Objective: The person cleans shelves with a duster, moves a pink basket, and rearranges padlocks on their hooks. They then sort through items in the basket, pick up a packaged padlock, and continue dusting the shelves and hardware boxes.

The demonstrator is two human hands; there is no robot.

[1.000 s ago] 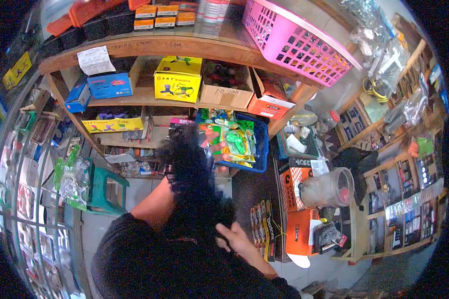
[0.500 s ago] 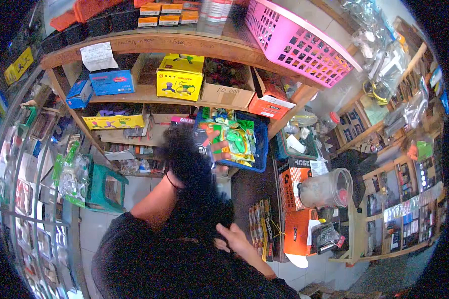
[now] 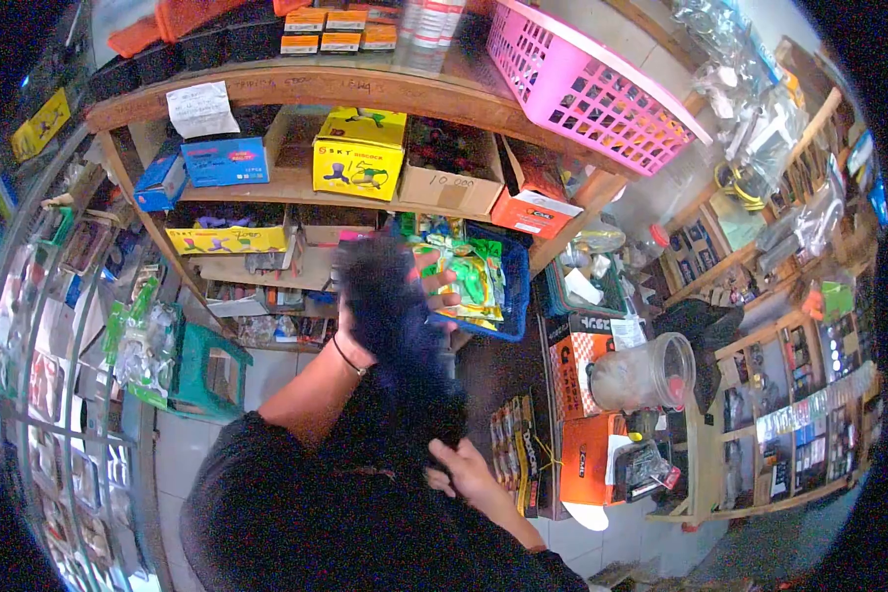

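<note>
A long, dark, blurred soft item (image 3: pixel 395 306) crosses the middle of the view and merges with the black shirt below; what it is I cannot make out. My left hand (image 3: pixel 432 280) is behind its upper part, with fingers spread beyond its right edge. A dark band and a bracelet circle my left wrist. Lower down, my right hand (image 3: pixel 454 468) has its fingers curled at the item's lower end, the fingertips partly hidden. Just beyond my left fingers, a blue basket (image 3: pixel 513 296) holds green and yellow packets (image 3: pixel 474 276).
Wooden shelving (image 3: pixel 296 89) ahead bears a yellow box (image 3: pixel 360 163), blue boxes (image 3: pixel 225 163) and a pink basket (image 3: pixel 602 99). A green stool (image 3: pixel 210 370) stands left. On the right are orange boxes (image 3: pixel 587 459) and a clear jar (image 3: pixel 641 375). A glass display (image 3: pixel 59 424) lines the far left.
The upper part of the dark item has shifted slightly right and down. My left wrist has turned a little, showing the bracelet. My right hand is nearly unchanged.
</note>
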